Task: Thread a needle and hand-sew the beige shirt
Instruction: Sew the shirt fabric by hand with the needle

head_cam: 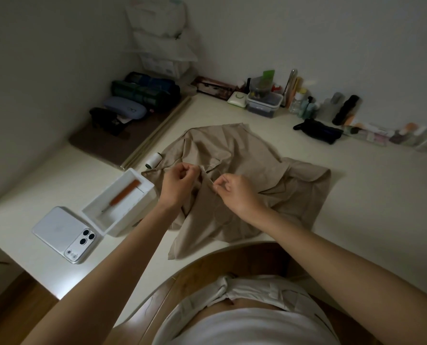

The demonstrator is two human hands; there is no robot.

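Two hands meet over the beige shirt (244, 155), which lies crumpled mid-table on the white table (356, 195). The left hand (178, 181), fingers curled, seems to pinch the shirt's frayed edge. The right hand (234, 192), at its 4 o'clock, pinches a pale thread (210, 181); any needle is too small to make out. The cloth looks light, limp and likely to slide, so it is best held just beside the seam and kept taut. A white thread spool (154, 160) sits at the shirt's 9 o'clock.

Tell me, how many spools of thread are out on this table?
1. A white spool lies at the beige shirt's left edge, just beyond the white box. More could be hidden inside the lidded container by the back wall.
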